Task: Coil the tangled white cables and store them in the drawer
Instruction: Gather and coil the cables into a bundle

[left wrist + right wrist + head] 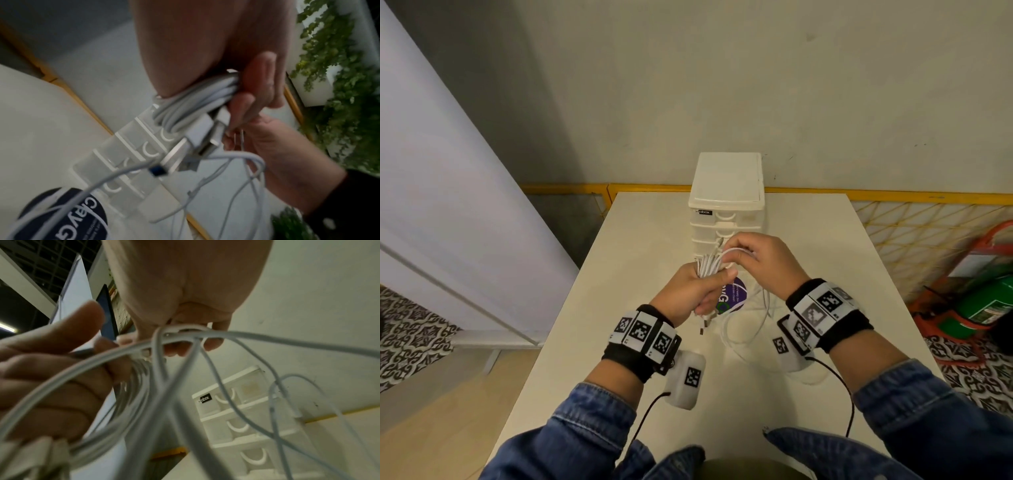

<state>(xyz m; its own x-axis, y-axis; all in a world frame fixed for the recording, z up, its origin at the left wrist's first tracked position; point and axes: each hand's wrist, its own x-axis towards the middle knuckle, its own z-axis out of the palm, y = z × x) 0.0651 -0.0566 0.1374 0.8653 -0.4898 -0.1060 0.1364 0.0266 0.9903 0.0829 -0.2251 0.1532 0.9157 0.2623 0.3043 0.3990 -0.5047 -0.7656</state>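
Observation:
My left hand (697, 293) grips a bundle of coiled white cables (708, 265) above the table's middle; in the left wrist view the fingers (259, 81) curl round the bundle (195, 100) and its USB plugs (202, 138) stick out. My right hand (760, 257) pinches a strand of white cable (732, 251) looping over the bundle's top; the right wrist view shows that strand (185, 331) under the curled fingers (213, 344). Loose cable loops (743, 325) trail down onto the table. The white drawer unit (726, 205) stands just behind the hands, drawers closed.
A purple round sticker (736, 294) lies on the white table (640, 246) under the hands. A yellow rail (893, 195) and wire fence run behind the table; a green cylinder (993, 305) stands at the right on the floor.

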